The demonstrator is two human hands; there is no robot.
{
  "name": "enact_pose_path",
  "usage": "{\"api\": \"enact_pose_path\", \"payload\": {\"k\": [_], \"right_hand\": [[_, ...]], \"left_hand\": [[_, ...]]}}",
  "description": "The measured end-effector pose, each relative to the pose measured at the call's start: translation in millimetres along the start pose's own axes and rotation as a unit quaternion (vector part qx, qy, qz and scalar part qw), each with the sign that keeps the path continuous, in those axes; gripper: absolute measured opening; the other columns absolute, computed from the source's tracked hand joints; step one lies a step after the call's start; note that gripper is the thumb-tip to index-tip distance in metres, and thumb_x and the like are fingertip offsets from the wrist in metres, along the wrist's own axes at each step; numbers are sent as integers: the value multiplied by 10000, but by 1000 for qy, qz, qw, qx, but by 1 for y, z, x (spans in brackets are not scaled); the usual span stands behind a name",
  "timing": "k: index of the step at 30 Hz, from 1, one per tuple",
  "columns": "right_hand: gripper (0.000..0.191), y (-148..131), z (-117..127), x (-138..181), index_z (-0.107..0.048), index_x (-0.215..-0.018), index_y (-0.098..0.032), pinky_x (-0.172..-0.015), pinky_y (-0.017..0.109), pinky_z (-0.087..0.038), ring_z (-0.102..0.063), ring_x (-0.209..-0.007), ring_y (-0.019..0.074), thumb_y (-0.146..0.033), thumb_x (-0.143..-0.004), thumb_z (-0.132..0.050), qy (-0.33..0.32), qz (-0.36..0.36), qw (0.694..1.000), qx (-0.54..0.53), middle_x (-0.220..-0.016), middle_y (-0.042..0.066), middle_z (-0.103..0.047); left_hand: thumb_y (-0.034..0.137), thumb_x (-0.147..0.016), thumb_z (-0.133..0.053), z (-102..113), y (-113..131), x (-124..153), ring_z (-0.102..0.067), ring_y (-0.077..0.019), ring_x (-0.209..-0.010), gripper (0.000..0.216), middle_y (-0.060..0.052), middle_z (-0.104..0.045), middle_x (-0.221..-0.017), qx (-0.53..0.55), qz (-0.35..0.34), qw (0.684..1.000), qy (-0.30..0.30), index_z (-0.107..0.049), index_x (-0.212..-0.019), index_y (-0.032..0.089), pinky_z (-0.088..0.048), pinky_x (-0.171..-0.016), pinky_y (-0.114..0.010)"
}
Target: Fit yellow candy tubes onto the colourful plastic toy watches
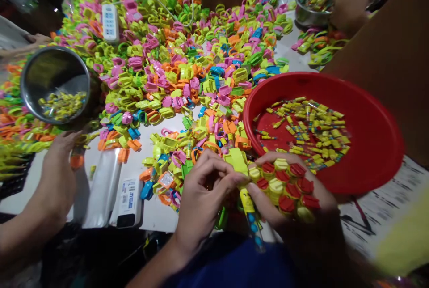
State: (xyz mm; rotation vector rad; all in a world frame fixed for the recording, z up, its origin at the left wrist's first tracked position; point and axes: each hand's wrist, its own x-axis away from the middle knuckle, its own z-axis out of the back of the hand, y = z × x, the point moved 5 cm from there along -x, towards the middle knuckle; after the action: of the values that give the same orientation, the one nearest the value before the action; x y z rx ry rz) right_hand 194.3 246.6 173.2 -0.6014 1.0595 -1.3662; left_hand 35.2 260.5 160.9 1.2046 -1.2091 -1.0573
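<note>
My left hand [206, 194] is closed in a pinch on a yellow plastic toy watch [236, 159], just in front of the red basin. Below the watch hangs a clear tube [252, 223] with a yellow label and blue candies inside, tilted down. The thumb of my right hand [268, 201] presses near the top of that tube. Inside my right hand is a bundle of capped tubes [284, 185], their red and yellow caps facing up; its other fingers are mostly hidden behind them. I cannot tell whether the tube and the watch are joined.
Colourful toy watches [174, 69] are heaped across the table. The red basin [372, 100] on the right holds many small tubes. At left stands a metal bowl [55, 51]; another person's hand [56, 176] is near it. A power bank [127, 203] lies at the front edge. Another hand [350, 8] reaches a second bowl.
</note>
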Motion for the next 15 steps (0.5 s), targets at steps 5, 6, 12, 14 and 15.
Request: {"api": "enact_pose_path", "payload": {"k": [5,6,12,14,15], "right_hand": [[250,3,-4,-3,-637,-1098,-315,-761,332,-594,-751,-817,220,-253,-887,-755,0,-66,996,-52,-962,-14,-778],[260,3,-4,-2,-640,-1098,-323,-747,344,-591,-745,-798,225,-258,-881,-768,3,-80,995,-63,-961,-15,-778],[256,-2,-1,-4,-666,-1103,-327,-737,393,-588,-748,-788,255,-282,-878,-780,18,-110,991,-72,-995,11,-792],[318,-3,1,-6,-650,-1128,-336,-688,369,-590,-734,-751,240,-237,-867,-804,13,-101,992,-72,-978,-1,-773],[343,-3,3,-7,-644,-1135,-342,-676,361,-588,-725,-740,233,-216,-864,-811,14,-100,992,-72,-973,-8,-761]], "left_hand": [[348,-944,-812,4,1,4,-558,-143,-814,121,-5,-580,-892,-12,8,1000,-21,-810,-862,259,-440,-659,-243],[359,-958,-802,5,1,5,-560,-144,-828,123,-7,-579,-907,-15,9,1000,-25,-812,-879,265,-442,-666,-243],[380,-980,-792,4,1,3,-566,-139,-852,101,-11,-559,-953,-11,10,1000,-21,-818,-936,293,-441,-659,-229],[375,-979,-792,2,1,2,-557,-130,-817,108,-8,-551,-934,-14,9,1000,-26,-819,-920,288,-440,-642,-223],[373,-982,-789,1,1,2,-554,-127,-807,114,-6,-550,-927,-19,8,999,-30,-818,-914,286,-445,-644,-220]]}}
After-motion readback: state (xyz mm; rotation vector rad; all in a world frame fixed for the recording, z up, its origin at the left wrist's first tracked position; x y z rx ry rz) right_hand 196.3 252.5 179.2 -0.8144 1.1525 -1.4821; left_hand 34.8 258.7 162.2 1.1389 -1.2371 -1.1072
